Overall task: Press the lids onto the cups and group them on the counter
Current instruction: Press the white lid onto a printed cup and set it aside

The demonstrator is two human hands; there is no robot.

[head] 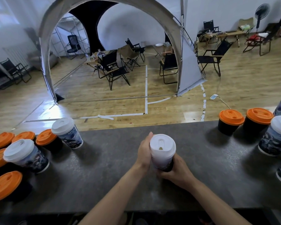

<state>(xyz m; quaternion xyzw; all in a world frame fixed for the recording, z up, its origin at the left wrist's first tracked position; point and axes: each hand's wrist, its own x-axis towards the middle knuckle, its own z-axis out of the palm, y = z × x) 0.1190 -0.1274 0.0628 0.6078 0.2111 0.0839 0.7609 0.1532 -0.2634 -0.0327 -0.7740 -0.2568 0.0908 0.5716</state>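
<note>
Grey counter (104, 168) carries orange-lidded cups (230, 121) and white-lidded cups (66, 133).

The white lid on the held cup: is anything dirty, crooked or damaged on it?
A small brownish speck sits on the white lid near its middle, below the sip hole; what it is cannot be told. The lid looks evenly seated on the cup, with no visible gap or crack.

Daylight comes from the window (2, 13) beyond my tabletop's (113, 169) left end; glare sheens the floor (55, 109) past it, edges bend, corners blur.
</note>
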